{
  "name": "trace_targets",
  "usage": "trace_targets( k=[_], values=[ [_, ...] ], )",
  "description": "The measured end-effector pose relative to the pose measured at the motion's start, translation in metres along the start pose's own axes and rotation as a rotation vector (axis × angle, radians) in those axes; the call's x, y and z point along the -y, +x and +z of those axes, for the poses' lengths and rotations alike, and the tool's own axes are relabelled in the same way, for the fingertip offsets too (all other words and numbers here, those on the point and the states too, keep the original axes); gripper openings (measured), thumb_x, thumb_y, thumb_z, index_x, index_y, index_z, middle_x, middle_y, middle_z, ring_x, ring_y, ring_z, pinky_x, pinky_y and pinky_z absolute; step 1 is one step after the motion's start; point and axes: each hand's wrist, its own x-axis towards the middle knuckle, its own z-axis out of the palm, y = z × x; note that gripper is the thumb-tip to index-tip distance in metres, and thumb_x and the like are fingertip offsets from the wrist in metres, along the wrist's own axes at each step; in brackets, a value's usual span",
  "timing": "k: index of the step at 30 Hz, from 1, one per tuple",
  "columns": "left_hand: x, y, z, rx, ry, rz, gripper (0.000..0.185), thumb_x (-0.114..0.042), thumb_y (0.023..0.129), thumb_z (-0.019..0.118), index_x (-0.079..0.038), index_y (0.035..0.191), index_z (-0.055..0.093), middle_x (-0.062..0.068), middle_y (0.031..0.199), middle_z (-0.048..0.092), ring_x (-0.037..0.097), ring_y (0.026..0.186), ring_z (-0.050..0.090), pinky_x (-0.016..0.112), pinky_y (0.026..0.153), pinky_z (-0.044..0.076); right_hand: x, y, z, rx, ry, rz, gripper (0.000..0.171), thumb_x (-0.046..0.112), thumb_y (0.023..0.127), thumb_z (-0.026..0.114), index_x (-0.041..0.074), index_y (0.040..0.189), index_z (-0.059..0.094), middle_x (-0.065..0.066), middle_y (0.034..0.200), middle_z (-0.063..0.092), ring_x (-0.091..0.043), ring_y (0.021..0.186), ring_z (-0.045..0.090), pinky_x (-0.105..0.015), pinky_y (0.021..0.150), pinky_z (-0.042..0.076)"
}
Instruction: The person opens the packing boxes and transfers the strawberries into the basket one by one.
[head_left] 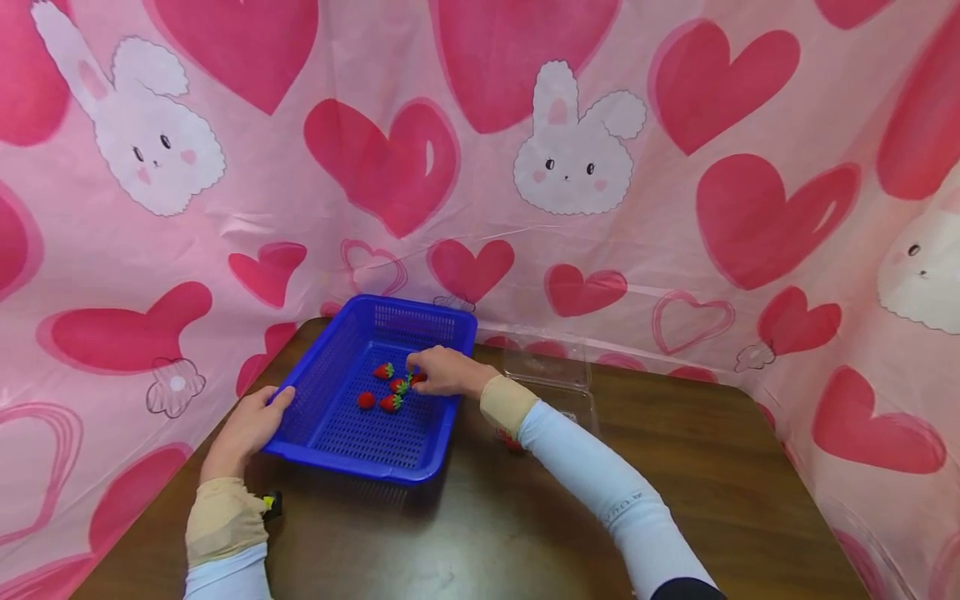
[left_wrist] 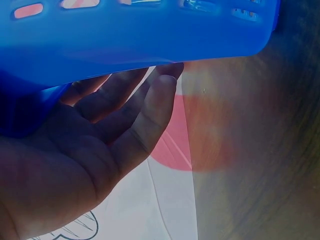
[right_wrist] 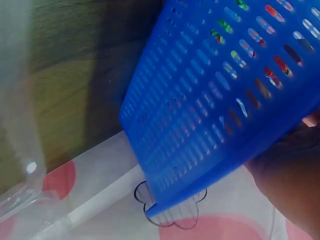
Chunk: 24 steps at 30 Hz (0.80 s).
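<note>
Basket: a blue perforated basket (head_left: 352, 433) stands on the brown table (head_left: 525, 517), toward its far left, close to the heart-and-rabbit cloth (head_left: 480, 167) that backs the scene.
Basket contents: small red strawberries (head_left: 378, 392) with green caps lie on the floor of the basket near its middle; one sits toward the back, one to the left, and the others bunch just beside the right hand.
Right hand: the right hand (head_left: 444, 372) reaches over the basket's right wall into it, knuckles up, fingers curled down at the strawberries. A red one shows at its fingertips, and the fingers seem to pinch it, though the grip itself is hidden under the hand.
Left hand: the left hand (head_left: 247, 429) rests against the basket's left wall near the front corner, thumb on the rim, fingers nearly straight along the outside.
Clear box: a clear plastic box (head_left: 546, 367) stands open on the table just right of the basket, beyond the right forearm; something red shows by the sleeve, too hidden to name.
Left wrist view: the left palm (left_wrist: 100, 150) lies open beneath the basket's blue rim (left_wrist: 140, 40), fingertips touching the underside of it; this contact is hidden in the head view.
Right wrist view: the basket's slotted wall (right_wrist: 225, 100) fills the picture from outside, with red and green showing through the slots; the clear box's blurred edge (right_wrist: 20, 125) stands at the left. The fingers do not show here.
</note>
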Motion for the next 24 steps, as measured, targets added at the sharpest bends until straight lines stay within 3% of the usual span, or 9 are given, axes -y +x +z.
trace_targets(
  k=[16,21,24],
  values=[
    [-0.002,0.003,-0.002,0.003,0.009,0.009,0.071,-0.055,0.102,0.029,0.005,0.139,0.041,0.030,0.123,0.056,0.040,0.107,0.056,0.055,0.094,0.045,0.012,0.019,0.014,0.136,-0.088,0.065,0.014,0.019,0.087,0.070,0.013,0.098,0.065,0.005,0.079,0.056,-0.013,0.071,0.051,-0.025,0.061,0.041],
    [-0.001,-0.001,-0.001,0.009,0.005,-0.005,0.070,-0.053,0.103,0.029,0.005,0.140,0.040,0.030,0.122,0.056,0.039,0.106,0.057,0.054,0.093,0.046,0.018,0.023,0.024,0.182,-0.122,0.084,0.008,0.016,0.086,0.069,0.015,0.087,0.061,0.006,0.072,0.050,-0.013,0.068,0.048,-0.025,0.059,0.038],
    [-0.001,-0.002,-0.001,0.006,0.004,0.001,0.068,-0.051,0.103,0.029,0.006,0.139,0.041,0.030,0.121,0.057,0.038,0.105,0.058,0.053,0.092,0.046,0.020,0.024,0.028,0.198,-0.154,0.103,0.005,0.016,0.088,0.068,0.016,0.088,0.063,0.005,0.073,0.051,-0.014,0.069,0.049,-0.026,0.060,0.040]
  ],
)
